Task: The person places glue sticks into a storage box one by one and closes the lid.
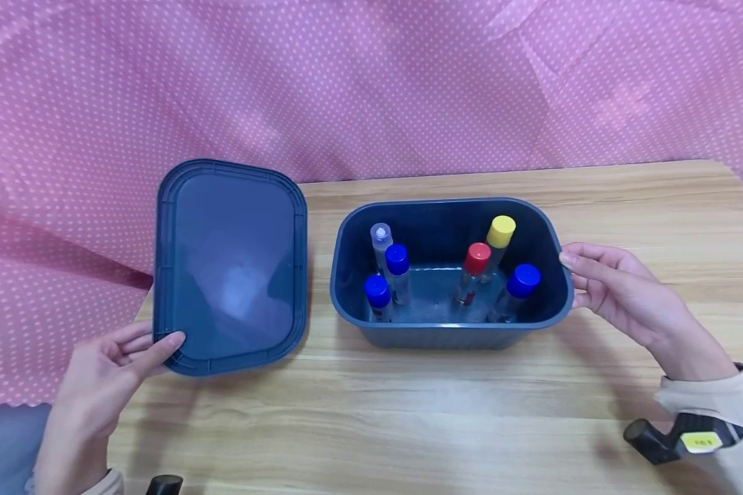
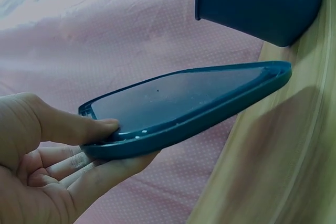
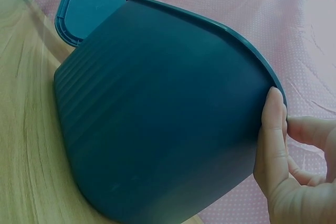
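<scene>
A dark blue plastic lid (image 1: 235, 261) is pinched at its near left corner by my left hand (image 1: 108, 375), thumb on top and fingers beneath. In the left wrist view the lid (image 2: 178, 98) is held tilted above the table. My right hand (image 1: 631, 295) grips the right rim of a dark blue bin (image 1: 439, 335), which stands on the table. Inside the bin are several clear tubes: blue-capped ones (image 1: 397, 260), a red-capped one (image 1: 477, 260), a yellow-capped one (image 1: 501, 232) and one with a pale top (image 1: 380, 235). The tubes' lower parts are partly hidden.
The wooden table (image 1: 408, 412) carries the bin. A pink dotted cloth (image 1: 371, 89) hangs behind the table and down its left side. Black devices (image 1: 681, 436) are strapped at the wrists.
</scene>
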Motion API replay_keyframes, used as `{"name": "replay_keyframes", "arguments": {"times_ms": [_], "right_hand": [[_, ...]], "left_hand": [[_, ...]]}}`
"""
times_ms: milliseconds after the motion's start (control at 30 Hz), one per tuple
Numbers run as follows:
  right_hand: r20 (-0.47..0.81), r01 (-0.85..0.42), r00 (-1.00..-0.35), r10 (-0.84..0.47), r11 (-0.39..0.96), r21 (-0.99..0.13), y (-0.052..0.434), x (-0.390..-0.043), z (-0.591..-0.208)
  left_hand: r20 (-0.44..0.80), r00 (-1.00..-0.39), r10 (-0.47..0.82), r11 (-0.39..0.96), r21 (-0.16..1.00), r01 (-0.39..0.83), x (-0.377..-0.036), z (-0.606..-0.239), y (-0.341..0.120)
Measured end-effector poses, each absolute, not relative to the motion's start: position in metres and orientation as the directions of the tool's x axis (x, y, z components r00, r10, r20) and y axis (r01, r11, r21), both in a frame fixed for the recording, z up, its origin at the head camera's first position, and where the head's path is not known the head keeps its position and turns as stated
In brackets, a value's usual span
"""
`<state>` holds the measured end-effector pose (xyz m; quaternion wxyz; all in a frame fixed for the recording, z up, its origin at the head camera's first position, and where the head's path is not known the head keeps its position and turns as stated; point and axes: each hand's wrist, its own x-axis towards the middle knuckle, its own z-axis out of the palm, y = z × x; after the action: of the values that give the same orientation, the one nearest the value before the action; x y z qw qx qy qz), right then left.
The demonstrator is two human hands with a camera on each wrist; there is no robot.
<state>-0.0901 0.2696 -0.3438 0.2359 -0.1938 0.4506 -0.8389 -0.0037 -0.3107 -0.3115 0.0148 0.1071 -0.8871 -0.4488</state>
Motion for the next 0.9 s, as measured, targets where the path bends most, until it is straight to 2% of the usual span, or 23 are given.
{"name": "replay_keyframes", "arguments": {"times_ms": [267,467,600,733,900], "right_hand": [[0.094,0.204,-0.829,-0.552,-0.455,-0.867,0.270,-0.090,-0.344],[0.096,0.197,-0.829,-0.551,-0.450,-0.871,0.271,-0.090,-0.343],[0.120,0.207,-0.816,-0.565,-0.480,-0.852,0.270,-0.090,-0.343],[0.130,0.213,-0.812,-0.570,-0.496,-0.842,0.269,-0.090,-0.343],[0.111,0.218,-0.820,-0.562,-0.485,-0.847,0.270,-0.090,-0.342]], "left_hand": [[0.083,-0.966,-0.244,0.649,0.754,-0.099,-0.003,-0.302,-0.290],[0.265,-0.921,-0.285,0.755,0.655,-0.045,-0.007,-0.295,-0.272],[0.331,-0.900,-0.283,0.793,0.608,-0.026,-0.010,-0.292,-0.263],[0.447,-0.866,-0.225,0.834,0.547,0.066,-0.012,-0.288,-0.256],[0.628,-0.773,-0.090,0.866,0.433,0.250,-0.015,-0.285,-0.248]]}}
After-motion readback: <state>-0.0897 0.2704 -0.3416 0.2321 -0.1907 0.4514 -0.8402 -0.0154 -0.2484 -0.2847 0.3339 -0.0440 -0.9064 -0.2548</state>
